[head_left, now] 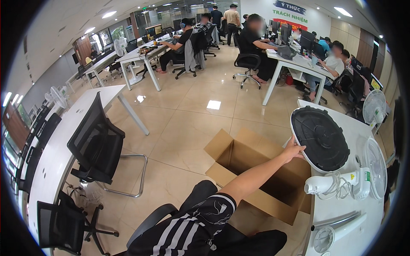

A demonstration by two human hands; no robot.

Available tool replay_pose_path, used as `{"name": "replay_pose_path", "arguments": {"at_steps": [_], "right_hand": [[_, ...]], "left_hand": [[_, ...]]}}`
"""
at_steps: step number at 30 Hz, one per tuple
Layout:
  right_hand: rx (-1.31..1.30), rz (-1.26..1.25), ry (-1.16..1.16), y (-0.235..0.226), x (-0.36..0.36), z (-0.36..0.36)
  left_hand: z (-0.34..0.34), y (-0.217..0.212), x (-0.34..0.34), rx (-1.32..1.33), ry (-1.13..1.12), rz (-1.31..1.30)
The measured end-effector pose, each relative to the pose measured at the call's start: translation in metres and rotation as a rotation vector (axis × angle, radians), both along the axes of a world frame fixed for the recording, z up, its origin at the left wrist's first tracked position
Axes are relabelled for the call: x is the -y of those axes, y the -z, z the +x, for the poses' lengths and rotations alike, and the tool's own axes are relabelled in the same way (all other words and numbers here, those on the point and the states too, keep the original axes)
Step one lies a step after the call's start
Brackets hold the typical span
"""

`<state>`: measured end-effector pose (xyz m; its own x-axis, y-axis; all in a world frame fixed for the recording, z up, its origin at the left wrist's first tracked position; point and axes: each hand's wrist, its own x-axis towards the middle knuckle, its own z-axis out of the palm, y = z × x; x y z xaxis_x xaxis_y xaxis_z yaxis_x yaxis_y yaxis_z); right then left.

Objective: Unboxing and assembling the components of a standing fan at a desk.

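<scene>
My left hand [292, 152] reaches out to the right and is closed on the rim of a fan base [321, 138]. The thumb shows on the near side, while some of the fingers are hidden behind the rim. The base is a rounded oval with a white edge, its ribbed black underside turned toward me. It is held tilted up beside the white table [367, 215]. Below my forearm an open cardboard box [269, 200] stands on the floor, its flaps spread and its inside dark. My right hand does not show.
On the table lie a white fan part with a coiled cord [335, 187], a round fan grille [376, 168], a metal tube [337, 222] and a white fan piece [324, 239]. Black chairs [96, 141] and a long desk [64, 149] stand left. People sit at desks farther off.
</scene>
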<state>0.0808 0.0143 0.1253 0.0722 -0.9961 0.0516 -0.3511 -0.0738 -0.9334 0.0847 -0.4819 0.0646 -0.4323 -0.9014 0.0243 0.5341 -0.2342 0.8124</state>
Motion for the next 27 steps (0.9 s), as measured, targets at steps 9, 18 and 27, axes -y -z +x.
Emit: {"name": "replay_pose_path", "arguments": {"at_steps": [9,18,27], "right_hand": [[-0.057,0.123,-0.009,0.039,0.030,0.016],[-0.121,0.139,0.018,0.090,0.037,0.024],[-0.215,0.087,0.067,0.119,0.003,0.018]], "left_hand": [[-0.011,-0.010,0.023,0.377,0.064,-0.080],[0.027,-0.010,-0.010,0.717,0.013,-0.257],[0.233,0.120,-0.250,0.763,0.182,-0.373]]}}
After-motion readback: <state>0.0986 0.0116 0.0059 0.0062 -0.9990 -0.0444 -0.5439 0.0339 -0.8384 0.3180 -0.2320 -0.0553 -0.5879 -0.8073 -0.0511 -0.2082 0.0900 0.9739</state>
